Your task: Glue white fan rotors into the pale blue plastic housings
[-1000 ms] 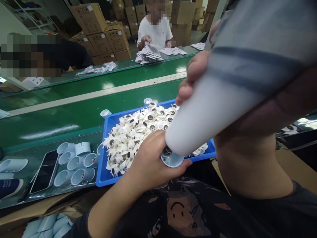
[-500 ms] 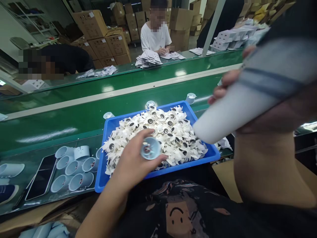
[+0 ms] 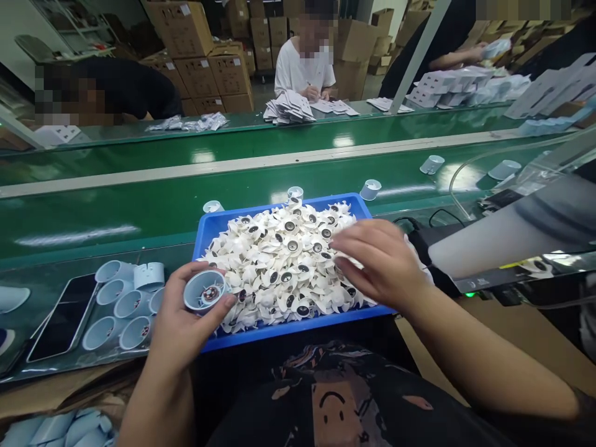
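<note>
My left hand is wrapped around a light-blue plastic cup-shaped housing, tilted so its mouth faces me. A small round part with copper-coloured bits and wires shows inside it. To its right, a blue tray is heaped with white fan blades that have dark round hubs. My right hand hovers over the tray's right side, fingers curved and apart from the thumb, slightly blurred. I see nothing held in it; its fingertips are close to the blades.
Several more blue housings lie left of the tray beside a phone. A blurred white tapered tube juts in from the right over a device with a green light. Beyond the green conveyor, people work near cartons.
My left hand has moved left and slightly down with the housing. My right hand has come from beside the white tube to above the tray. The view has shifted right.
</note>
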`<act>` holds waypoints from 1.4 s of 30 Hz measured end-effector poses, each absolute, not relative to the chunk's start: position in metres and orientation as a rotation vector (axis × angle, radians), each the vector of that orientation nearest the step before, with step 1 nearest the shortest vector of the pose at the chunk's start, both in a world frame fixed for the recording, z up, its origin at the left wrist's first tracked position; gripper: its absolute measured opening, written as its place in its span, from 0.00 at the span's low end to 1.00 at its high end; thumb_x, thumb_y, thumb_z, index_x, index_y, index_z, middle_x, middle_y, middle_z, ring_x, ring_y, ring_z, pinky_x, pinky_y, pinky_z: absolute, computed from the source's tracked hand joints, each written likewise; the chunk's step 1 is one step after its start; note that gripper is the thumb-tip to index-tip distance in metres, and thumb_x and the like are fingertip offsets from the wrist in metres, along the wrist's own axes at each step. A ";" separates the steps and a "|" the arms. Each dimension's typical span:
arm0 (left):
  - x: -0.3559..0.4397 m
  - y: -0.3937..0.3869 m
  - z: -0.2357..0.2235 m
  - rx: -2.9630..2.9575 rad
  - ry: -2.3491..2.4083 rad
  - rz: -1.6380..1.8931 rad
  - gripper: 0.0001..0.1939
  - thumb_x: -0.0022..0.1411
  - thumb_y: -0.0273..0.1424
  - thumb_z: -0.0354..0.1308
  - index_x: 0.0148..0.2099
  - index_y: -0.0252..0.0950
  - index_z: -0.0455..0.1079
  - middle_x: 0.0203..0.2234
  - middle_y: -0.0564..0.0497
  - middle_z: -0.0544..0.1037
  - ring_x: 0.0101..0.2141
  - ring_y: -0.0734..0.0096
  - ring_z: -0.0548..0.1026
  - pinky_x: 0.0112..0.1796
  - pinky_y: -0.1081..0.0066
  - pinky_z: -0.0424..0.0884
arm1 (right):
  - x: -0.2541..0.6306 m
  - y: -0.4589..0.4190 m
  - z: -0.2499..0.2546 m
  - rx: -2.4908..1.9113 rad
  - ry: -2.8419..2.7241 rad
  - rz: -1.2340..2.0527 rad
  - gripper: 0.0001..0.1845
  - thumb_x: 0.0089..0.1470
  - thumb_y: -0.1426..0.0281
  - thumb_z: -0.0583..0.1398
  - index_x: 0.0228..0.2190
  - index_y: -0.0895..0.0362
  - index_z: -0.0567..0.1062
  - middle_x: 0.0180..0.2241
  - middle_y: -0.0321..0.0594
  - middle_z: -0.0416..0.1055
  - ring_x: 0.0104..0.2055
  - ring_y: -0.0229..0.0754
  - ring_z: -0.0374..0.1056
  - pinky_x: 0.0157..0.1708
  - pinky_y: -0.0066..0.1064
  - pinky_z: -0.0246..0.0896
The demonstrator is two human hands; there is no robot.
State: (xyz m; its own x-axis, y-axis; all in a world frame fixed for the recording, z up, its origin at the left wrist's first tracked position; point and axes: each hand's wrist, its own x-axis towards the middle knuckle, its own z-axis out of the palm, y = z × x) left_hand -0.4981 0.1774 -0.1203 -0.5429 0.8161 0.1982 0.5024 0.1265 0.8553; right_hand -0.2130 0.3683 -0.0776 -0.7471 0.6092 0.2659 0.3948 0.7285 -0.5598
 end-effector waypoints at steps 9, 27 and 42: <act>-0.479 0.175 -0.108 1.141 1.962 1.493 0.31 0.46 0.43 0.74 0.49 0.39 0.66 0.45 0.42 0.81 0.41 0.54 0.82 0.39 0.61 0.80 | -0.293 0.408 -0.113 -1.077 -2.680 0.754 0.10 0.66 0.65 0.64 0.38 0.60 0.75 0.42 0.42 0.72 0.47 0.43 0.69 0.53 0.43 0.69; -0.442 0.196 -0.101 1.780 1.817 1.202 0.26 0.55 0.37 0.71 0.56 0.42 0.74 0.49 0.45 0.81 0.51 0.52 0.79 0.54 0.54 0.75 | -0.259 0.333 -0.085 -0.551 -1.780 2.319 0.35 0.46 0.42 0.70 0.37 0.55 0.66 0.27 0.33 0.67 0.28 0.34 0.67 0.33 0.28 0.69; -0.428 0.186 -0.110 2.254 2.126 1.361 0.22 0.66 0.26 0.58 0.61 0.39 0.64 0.48 0.44 0.83 0.50 0.58 0.81 0.56 0.58 0.77 | -0.285 0.319 -0.075 -0.246 -2.427 0.942 0.17 0.48 0.82 0.72 0.38 0.52 0.83 0.32 0.34 0.64 0.32 0.34 0.66 0.33 0.27 0.62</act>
State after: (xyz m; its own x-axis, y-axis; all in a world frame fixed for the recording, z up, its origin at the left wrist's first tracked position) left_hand -0.4277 0.1859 -0.1102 -0.0966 0.7281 0.6786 0.9212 -0.1928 0.3380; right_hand -0.2853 0.3192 -0.0746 -0.8478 0.3440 0.4036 -0.0182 0.7417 -0.6705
